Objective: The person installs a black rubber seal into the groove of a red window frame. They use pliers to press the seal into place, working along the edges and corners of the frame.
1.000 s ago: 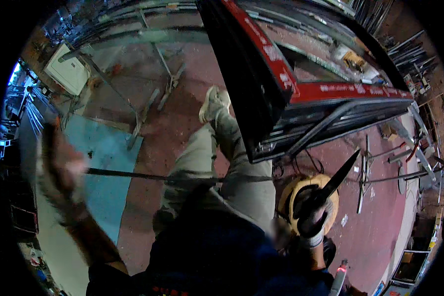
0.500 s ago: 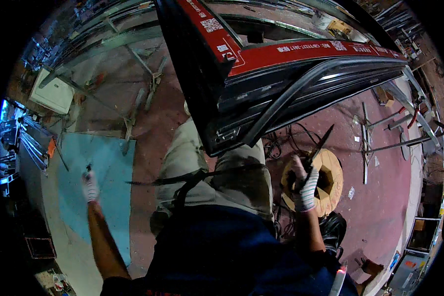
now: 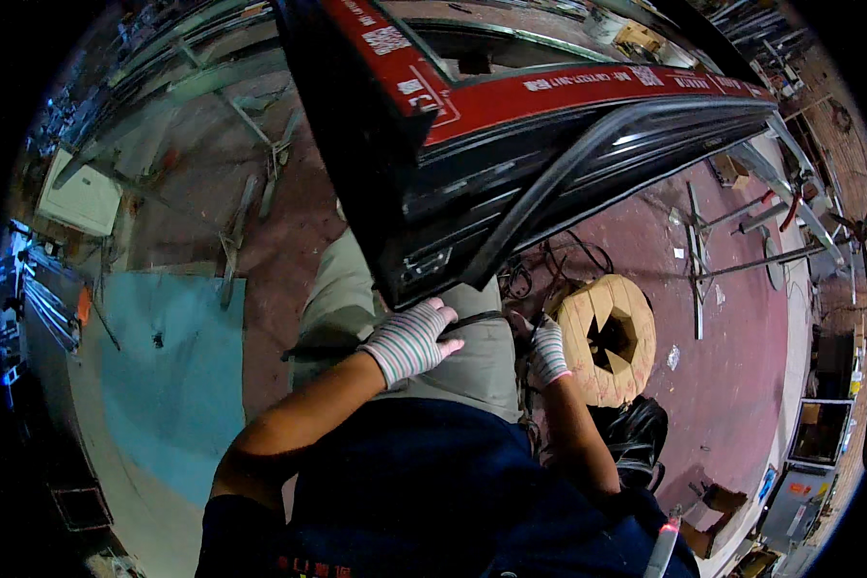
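Note:
Gloved in striped white knit, my left hand (image 3: 414,342) is over my lap with its fingers apart. It is just below the lower corner of a black metal frame (image 3: 511,188) with red printed film. A thin black strip (image 3: 477,317) lies across my trousers, its near end between the left fingers and thumb. My right hand (image 3: 548,350), also gloved, is at the right of my lap by the strip's other end. Its fingers are curled around something dark, mostly hidden. A thick black rubber strip (image 3: 559,178) hangs loose along the frame.
Right of my right hand lies a paper-wrapped ring-shaped roll (image 3: 636,303), with a black bag (image 3: 634,438) below it. Black cords (image 3: 588,252) lie beyond. A blue-green sheet (image 3: 173,385) covers floor at left, a small dark bit (image 3: 158,340) on it. Metal stands (image 3: 698,255) are at right.
My left hand has come from over the blue-green sheet to my lap. My right hand has moved left from in front of the roll, and its dark pointed tool no longer shows clearly.

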`<state>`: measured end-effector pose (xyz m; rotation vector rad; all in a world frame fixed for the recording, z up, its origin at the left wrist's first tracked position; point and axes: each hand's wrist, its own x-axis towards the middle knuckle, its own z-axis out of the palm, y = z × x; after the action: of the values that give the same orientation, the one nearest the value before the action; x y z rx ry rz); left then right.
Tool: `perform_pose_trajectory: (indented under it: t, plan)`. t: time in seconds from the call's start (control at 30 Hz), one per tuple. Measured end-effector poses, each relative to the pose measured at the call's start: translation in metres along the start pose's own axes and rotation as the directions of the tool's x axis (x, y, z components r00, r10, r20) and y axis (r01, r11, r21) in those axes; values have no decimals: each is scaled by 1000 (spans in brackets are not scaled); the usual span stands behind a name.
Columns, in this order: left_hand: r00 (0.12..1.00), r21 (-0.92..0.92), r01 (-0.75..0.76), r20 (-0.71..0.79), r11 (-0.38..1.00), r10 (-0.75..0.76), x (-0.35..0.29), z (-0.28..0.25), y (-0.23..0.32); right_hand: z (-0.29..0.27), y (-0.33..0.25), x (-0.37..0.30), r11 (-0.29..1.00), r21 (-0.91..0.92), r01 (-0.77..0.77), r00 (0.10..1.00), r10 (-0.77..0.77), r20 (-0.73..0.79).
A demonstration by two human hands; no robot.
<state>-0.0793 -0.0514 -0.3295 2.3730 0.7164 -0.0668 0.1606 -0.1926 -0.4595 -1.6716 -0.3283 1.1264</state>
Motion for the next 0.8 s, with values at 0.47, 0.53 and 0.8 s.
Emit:
perform_pose_trajectory:
  t: [0.47,0.53,0.8]
  plan:
    - [983,-54,23,-178,998,-33,3,4,-5,-8,48,35,878,305,-370,927,372,51]
    - [981,-59,67,-176,996,-76,-1,6,-11,6,22,18,921,239,-307,951,303,55]
    - [981,-70,9,-195,998,-23,-5,3,-9,-16,-3,14,884,447,-137,989,95,115]
